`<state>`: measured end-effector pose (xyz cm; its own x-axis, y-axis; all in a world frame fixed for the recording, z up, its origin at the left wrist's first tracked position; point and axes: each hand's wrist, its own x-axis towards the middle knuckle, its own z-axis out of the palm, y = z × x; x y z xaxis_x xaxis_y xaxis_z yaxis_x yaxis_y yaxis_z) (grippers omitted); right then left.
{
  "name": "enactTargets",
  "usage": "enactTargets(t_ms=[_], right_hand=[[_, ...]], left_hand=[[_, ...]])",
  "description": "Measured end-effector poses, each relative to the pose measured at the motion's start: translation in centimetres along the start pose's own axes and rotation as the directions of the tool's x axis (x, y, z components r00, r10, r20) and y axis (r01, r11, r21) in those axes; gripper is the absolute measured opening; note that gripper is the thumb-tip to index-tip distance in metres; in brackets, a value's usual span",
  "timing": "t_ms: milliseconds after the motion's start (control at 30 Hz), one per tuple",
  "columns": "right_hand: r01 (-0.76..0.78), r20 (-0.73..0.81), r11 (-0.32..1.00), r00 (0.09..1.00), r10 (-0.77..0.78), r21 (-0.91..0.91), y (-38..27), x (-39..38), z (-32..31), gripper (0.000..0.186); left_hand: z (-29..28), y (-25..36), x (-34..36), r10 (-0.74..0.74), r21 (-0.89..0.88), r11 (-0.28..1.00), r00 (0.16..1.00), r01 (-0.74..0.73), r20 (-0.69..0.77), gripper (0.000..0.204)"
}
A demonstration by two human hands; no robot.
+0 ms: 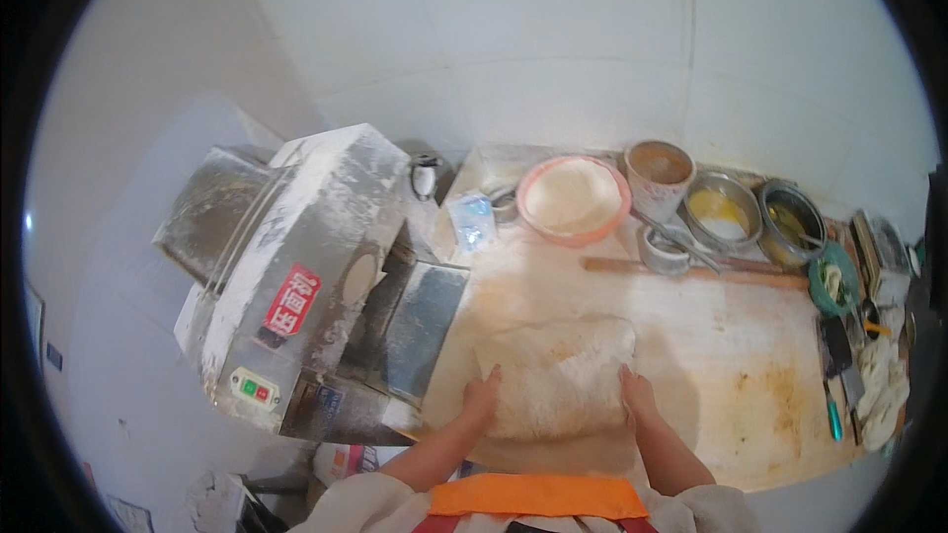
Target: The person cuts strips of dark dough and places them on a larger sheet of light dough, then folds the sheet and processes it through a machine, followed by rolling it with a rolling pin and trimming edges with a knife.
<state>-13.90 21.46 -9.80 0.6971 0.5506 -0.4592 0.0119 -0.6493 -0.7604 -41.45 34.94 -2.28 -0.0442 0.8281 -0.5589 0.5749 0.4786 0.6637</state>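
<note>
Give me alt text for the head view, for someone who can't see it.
A person's left hand and right hand hold opposite sides of a dough sheet on a pale board. A dusty metal machine stands left; a pink bowl and metal pots sit behind.

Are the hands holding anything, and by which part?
Yes: a flat, pale, floury sheet of dough, the left hand at its left edge, the right hand at its right edge.

Pale, diffuse light from out of view brightens the wall [513,20] and the bench [726,336], leaving a soft shadow right of the dough sheet [563,390], while slight haze mutes fine detail and fisheye distortion bows straight edges toward a black, blurred rim.
</note>
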Motion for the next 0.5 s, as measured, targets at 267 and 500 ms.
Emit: enactTargets(t_ms=[267,500], right_hand=[[0.058,0.249,0.706,0.913,-0.324,0.706,-19.2,-10.2,-4.0,0.038],[0.216,0.065,0.182,0.458,-0.887,0.959,-44.6,-19.8,6.1,0.026]], left_hand=[[-15.1,14.7,-4.1,0.614,-0.015,0.789,0.788,-0.614,0.046,0.036],[-42.6,29.4,-14.7,0.691,0.159,0.663,0.517,-0.731,-0.506,0.036]])
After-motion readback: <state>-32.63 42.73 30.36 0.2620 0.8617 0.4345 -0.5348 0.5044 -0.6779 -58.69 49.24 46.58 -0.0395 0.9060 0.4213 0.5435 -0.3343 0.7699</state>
